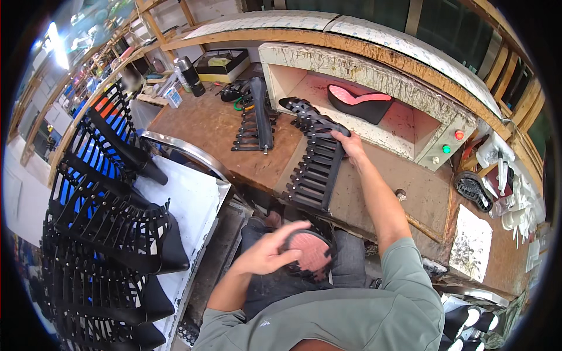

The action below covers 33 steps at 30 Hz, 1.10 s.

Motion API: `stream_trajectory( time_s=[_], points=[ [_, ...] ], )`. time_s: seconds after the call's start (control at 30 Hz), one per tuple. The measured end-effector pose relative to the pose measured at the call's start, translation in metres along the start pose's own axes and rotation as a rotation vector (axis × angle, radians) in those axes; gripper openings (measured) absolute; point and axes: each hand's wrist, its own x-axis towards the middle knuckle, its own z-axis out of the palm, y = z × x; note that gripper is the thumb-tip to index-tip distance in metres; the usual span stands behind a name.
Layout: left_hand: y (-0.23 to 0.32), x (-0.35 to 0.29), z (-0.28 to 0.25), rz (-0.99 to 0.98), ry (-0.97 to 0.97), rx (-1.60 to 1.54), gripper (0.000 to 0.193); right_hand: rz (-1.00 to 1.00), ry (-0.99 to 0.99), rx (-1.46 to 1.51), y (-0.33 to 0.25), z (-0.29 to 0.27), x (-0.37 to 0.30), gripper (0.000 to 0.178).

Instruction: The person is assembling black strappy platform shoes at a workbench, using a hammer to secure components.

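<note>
At nine o'clock, strappy boots are waiting on a rack. Left hand is pressing a pink sole at six; right hand, fingers closed, is gripping a boot upper at center. Next probably calls for mating them squarely.

Bright even daylight, strongest glare at upper left. Red glow inside the heater box. Heavy fisheye bending, black vignette corners, soft blur toward rim; centre sharp.
</note>
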Motion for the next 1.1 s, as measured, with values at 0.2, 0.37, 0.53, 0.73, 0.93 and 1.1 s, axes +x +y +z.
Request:
stream_trajectory(
  time_s=[0.2, 0.37, 0.53, 0.73, 0.93, 1.1],
  points=[
    [-0.051, 0.006, 0.019, -0.201, 0.034, -0.366, 0.040, -0.462, 0.524, -0.397, -0.003, -0.079, 0.062, 0.084],
    [-0.087, 0.012, 0.026, -0.219, 0.201, -0.439, 0.026, -0.362, 0.412, -0.097, -0.054, -0.134, 0.073, 0.081],
    [-0.083, 0.022, 0.033, -0.148, 0.196, -0.462, 0.023, -0.352, 0.247, -0.253, -0.064, -0.145, 0.101, 0.073],
    [-0.074, 0.015, 0.039, -0.162, 0.237, -0.428, 0.022, -0.608, 0.242, -0.099, -0.043, -0.140, 0.074, 0.037],
    [-0.049, 0.004, 0.044, -0.112, 0.254, -0.301, 0.026, -0.533, 0.286, -0.067, -0.037, -0.136, -0.103, 0.061],
    [-0.013, 0.001, 0.049, -0.016, 0.329, -0.339, 0.027, -0.463, 0.310, 0.079, 0.012, -0.127, -0.192, 0.064]
  ],
)
